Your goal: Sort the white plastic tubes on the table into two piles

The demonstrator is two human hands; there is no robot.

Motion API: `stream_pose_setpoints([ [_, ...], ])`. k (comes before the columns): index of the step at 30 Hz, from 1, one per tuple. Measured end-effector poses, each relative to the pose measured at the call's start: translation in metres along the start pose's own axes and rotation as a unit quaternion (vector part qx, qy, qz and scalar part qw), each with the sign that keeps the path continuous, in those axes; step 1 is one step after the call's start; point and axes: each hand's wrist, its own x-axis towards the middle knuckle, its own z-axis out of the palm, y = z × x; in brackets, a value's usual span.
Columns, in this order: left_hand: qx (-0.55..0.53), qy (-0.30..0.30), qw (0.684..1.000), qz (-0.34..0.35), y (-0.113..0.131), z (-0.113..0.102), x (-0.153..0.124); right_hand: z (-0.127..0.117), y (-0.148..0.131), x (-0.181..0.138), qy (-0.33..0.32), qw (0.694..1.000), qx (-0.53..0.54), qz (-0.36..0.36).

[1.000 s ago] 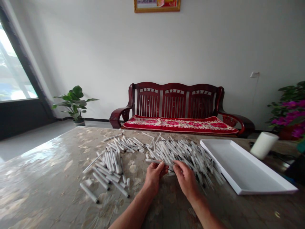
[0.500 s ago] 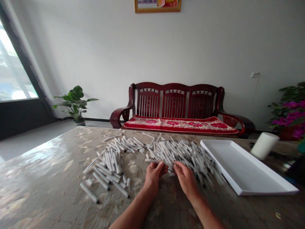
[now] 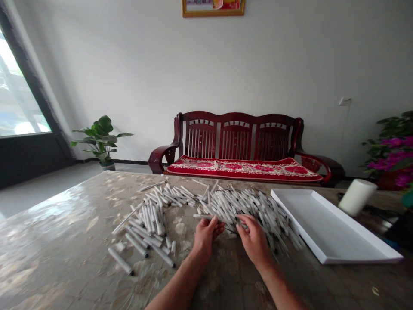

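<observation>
— Over at the stone-topped table, where have the person's hands got to?

— Right at the near edge of that big heap of white tubes. The left hand and right hand sit side by side, apart, with a small gap between them.

— Clamped on anything?

— I can't swear to it. One long tube lies across the left hand's fingertips, but from here I can't tell whether it's gripped or only touching. The right hand's fingers are curled at the edge of the heap, close to that tube's far end.

— And the rest of the tubes?

— They're in two loose heaps on the tabletop. The smaller heap lies left of the hands, with a few fatter, dark-ended tubes at its near side. A thin dark wire shows at the far side of the big heap.

— What's that white thing on the right?

— A shallow white tray, just beside the big heap, and past it a white cylinder lying tilted near the table's far corner.

— Behind them?

— A dark red wooden sofa with a red patterned cushion.
</observation>
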Motion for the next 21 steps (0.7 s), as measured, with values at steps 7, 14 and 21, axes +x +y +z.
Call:
stream_pose_setpoints([
  [7, 0.008, -0.017, 1.000, -0.009, -0.003, 0.004, -0.002, 0.004, -0.006, -0.001, -0.021, 1.000, -0.018, -0.015],
  [14, 0.000, 0.084, 0.996, 0.032, 0.012, -0.006, 0.009, -0.020, 0.017, 0.009, 0.118, 0.988, -0.096, 0.022],
  [21, 0.121, 0.044, 0.989, 0.079, 0.006, 0.003, 0.000, -0.023, 0.003, 0.007, 0.140, 0.974, -0.163, -0.071],
])
